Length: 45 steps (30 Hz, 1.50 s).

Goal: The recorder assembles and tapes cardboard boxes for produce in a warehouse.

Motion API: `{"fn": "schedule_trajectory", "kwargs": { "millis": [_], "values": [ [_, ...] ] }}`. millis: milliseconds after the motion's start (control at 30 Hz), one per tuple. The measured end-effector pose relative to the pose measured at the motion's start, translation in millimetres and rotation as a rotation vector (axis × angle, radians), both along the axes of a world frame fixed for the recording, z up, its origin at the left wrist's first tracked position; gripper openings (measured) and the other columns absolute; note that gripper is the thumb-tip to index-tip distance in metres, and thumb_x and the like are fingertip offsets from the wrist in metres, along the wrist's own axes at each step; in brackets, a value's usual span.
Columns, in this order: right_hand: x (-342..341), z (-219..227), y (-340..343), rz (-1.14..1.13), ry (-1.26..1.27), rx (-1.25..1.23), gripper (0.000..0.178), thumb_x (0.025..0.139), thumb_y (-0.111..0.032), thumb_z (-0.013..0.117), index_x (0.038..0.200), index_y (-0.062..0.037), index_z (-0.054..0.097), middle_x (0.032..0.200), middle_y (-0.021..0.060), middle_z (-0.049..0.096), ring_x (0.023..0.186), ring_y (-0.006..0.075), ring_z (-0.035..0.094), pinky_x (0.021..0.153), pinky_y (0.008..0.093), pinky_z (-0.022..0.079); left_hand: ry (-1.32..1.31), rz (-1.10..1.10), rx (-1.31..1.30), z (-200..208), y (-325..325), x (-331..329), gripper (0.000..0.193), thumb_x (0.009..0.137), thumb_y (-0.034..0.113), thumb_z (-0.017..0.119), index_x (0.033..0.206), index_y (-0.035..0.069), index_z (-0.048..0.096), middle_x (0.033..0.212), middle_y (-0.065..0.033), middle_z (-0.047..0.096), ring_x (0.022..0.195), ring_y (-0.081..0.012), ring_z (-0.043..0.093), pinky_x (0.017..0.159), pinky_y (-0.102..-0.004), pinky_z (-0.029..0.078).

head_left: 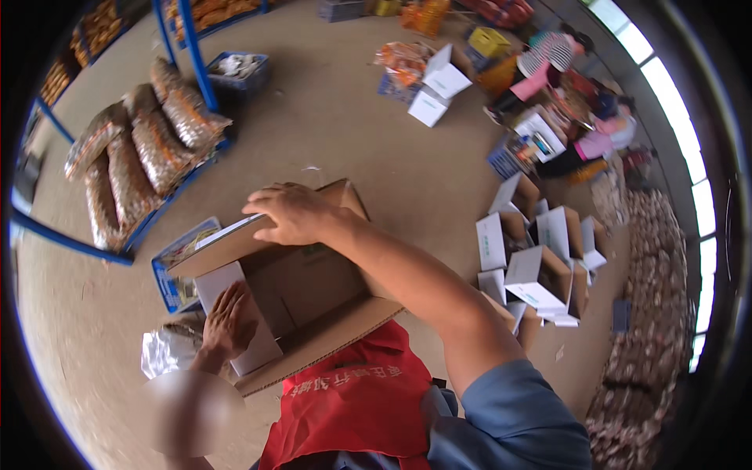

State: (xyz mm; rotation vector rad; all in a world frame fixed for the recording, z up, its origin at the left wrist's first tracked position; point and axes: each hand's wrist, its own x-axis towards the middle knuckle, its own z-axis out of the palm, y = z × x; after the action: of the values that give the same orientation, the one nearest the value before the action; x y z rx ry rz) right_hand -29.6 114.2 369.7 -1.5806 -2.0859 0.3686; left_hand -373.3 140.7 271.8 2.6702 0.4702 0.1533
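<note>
An opened cardboard box (317,286), brown inside, stands right before me against my red apron (360,392). At its left end a white flap (258,345) is folded inward. My left hand (229,323) lies flat on that flap with the fingers stretched out. Across the box reaches my right arm; my right hand (288,213) rests by the top edge of the far brown panel, fingers spread and apart. What the right palm touches is hidden. A strip of the box's white outer face shows along that far edge.
A blue crate (168,286) and a clear plastic bag (166,352) lie beyond the box's left side. Filled sacks (141,149) rest on a blue rack. Several white cartons (540,274) crowd the right. Two people (540,66) work at the far right. Stacked sacks (642,313) line the wall.
</note>
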Motion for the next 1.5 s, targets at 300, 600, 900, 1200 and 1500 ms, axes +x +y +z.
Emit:
{"fn": "schedule_trajectory", "kwargs": {
  "millis": [300,600,900,1200,1500],
  "values": [
    [16,9,-123,-0.588,-0.091,-0.508,0.078,0.112,-0.031,0.048,0.164,0.0183,0.015,0.122,0.0306,0.07,0.089,0.0456,0.074,0.078,0.0533,0.059,-0.024,0.02,0.054,-17,-3,5,0.063,0.089,0.02,0.075,0.146,0.001,0.059,0.163,-0.0238,0.05,0.153,-0.0437,0.044,0.128,-0.0548,0.034],
    [23,-27,-132,-0.035,-0.246,-0.752,0.056,0.106,-0.025,0.056,0.153,0.005,0.055,0.174,0.0239,0.032,0.161,0.0382,0.032,0.127,0.049,0.04,0.085,-0.062,0.082,-10,-3,28,0.062,0.089,0.024,0.077,0.143,-0.001,0.061,0.161,-0.0284,0.049,0.157,-0.0448,0.038,0.131,-0.0541,0.03],
    [2,-26,-142,-0.031,-0.436,-0.76,0.064,0.1,-0.045,0.067,0.149,-0.0055,0.063,0.173,0.016,0.038,0.162,0.0335,0.032,0.127,0.0503,0.038,-0.239,-0.24,0.31,-44,-9,149,0.081,0.093,0.018,0.07,0.165,0.004,0.036,0.176,-0.0163,0.033,0.165,-0.0311,0.029,0.135,-0.0493,0.025],
    [-7,17,-57,-0.119,-0.042,0.308,0.033,0.098,-0.018,0.072,0.129,-0.0063,0.073,0.135,0.0138,0.072,0.127,0.0359,0.068,0.11,0.0507,0.053,0.104,-0.286,-0.012,-31,-21,151,0.089,0.091,0.011,0.067,0.171,0.014,0.027,0.182,-0.0071,0.018,0.169,-0.0273,0.014,0.13,-0.052,0.037],
    [-6,-2,-78,-0.045,-0.223,-0.063,0.024,0.104,-0.031,0.064,0.101,-0.0101,0.076,0.099,0.0103,0.079,0.092,0.0299,0.077,0.079,0.0454,0.06,0.286,-0.337,0.015,-72,-16,156,0.07,0.103,0.018,0.057,0.168,0.015,0.033,0.176,-0.0084,0.029,0.163,-0.0258,0.028,0.126,-0.049,0.04]
  ]
}}
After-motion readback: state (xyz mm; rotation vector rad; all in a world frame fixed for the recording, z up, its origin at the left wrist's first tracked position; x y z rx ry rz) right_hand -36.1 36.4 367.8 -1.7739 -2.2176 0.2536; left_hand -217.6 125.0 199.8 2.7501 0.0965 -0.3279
